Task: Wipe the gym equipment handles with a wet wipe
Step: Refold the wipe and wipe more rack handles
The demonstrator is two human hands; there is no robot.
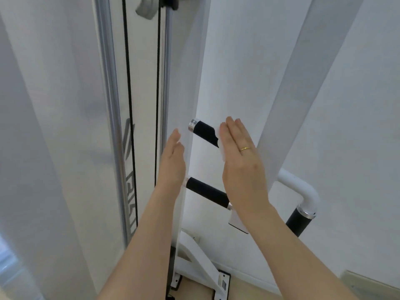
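Both arms reach up toward a white gym machine against a white wall. Left hand is flat, fingers straight and together, edge-on to the camera, gripping nothing — it sits just left of the white upright post. Right hand is also flat and open, palm facing left, a gold ring on one finger. A white wet wipe seems to lie under its fingers against the upper handle; only a pale edge shows, so contact is hard to confirm.

Upper handle: black grip, silver end cap, sticks out left past the post, right end hidden by the right hand. Lower handle runs parallel below it, black grip with silver collar, crossed by the right wrist. A third black grip hangs on a curved white tube at lower right, well apart from both hands.

Open room: clear gap between the two hands, bare wall to the right. Left is tight — silver rail and two black cables run vertically close by. White base bracket meets the floor below.

Vertical grey lettering on the panel, unreadable.
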